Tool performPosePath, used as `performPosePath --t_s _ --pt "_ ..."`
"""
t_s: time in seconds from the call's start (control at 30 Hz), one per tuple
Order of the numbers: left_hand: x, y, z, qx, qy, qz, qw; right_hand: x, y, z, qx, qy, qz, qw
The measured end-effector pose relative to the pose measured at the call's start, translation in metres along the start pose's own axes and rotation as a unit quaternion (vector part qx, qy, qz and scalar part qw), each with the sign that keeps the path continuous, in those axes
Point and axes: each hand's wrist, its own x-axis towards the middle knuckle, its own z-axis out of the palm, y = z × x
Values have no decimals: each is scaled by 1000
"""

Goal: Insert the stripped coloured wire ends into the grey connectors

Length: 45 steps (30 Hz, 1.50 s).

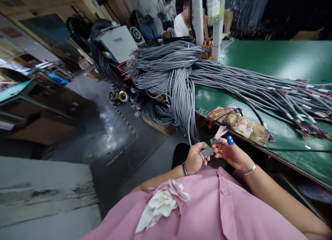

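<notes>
My left hand [196, 158], with wrapped fingertips and a dark bracelet on the wrist, is closed round the end of a grey cable. Thin copper-coloured wire ends [218, 150] stick out from it towards my right hand [234, 154]. The right hand has a blue cover [230, 140] on one raised finger; its thumb and another finger are bent near the wires, and their contact is too small to make out. A pale pink clip-like piece [220, 132] shows just above both hands. Grey cables [181, 98] hang over the table edge beyond the left hand.
On the green table [280, 60] lie long grey cables [246, 84] with stripped ends at the right. A worn wooden block [242, 127] with wires sits at the near edge. A person [181, 24] in white is behind a white post [198, 18]. A fan [149, 18] stands at the back.
</notes>
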Motion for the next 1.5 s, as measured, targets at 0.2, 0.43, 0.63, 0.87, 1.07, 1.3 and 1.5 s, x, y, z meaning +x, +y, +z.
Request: performPosePath --t_s 0.2,0.43,0.63,0.87,1.07,1.3,1.5 --pt "-2 -6 1 45 -24 22 998 -9 -4 10 -195 55 -44 978" --pt "2 -8 5 54 -147 -86 984 -10 -2 15 -363 50 -110 924" --pt "6 -14 3 -2 -92 -99 991 -14 2 11 -379 82 -142 911" --pt "6 -14 9 -65 -18 -54 996 -20 15 9 -269 141 -108 947" --pt "7 -15 7 -30 -101 -53 993 -13 11 14 -264 143 -128 945" --pt "6 -14 5 -23 -69 -25 997 -6 7 14 -281 164 -93 941" --pt "8 -19 9 -122 23 -11 992 -14 9 15 -284 150 -110 941"
